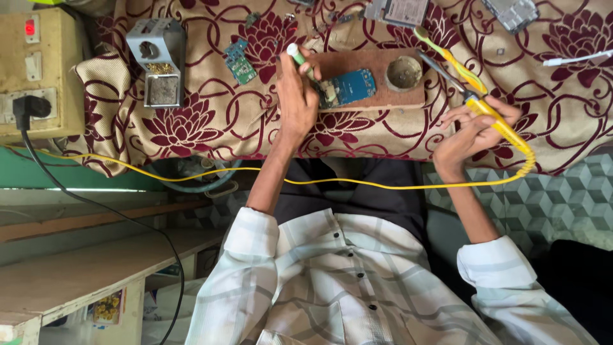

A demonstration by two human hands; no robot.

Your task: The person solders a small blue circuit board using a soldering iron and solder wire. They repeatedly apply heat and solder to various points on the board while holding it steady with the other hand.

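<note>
My left hand (295,96) grips a thin tool with a green and white handle (295,54). It rests at the left end of a blue circuit board (349,87), which lies on a brown wooden block (373,99). My right hand (474,131) holds a yellow soldering iron (495,118) to the right of the block. The iron's dark tip (437,67) points up-left, near a round tin (403,72) set on the block. The iron's yellow cord (357,185) runs left across my lap.
A maroon flowered cloth (211,121) covers the table. On it are a metal iron stand (159,61), a small green board (241,62), a yellow-green toothbrush (447,54), phone parts (514,13) and a white cable (575,61). A socket box (35,70) with a black plug is at left.
</note>
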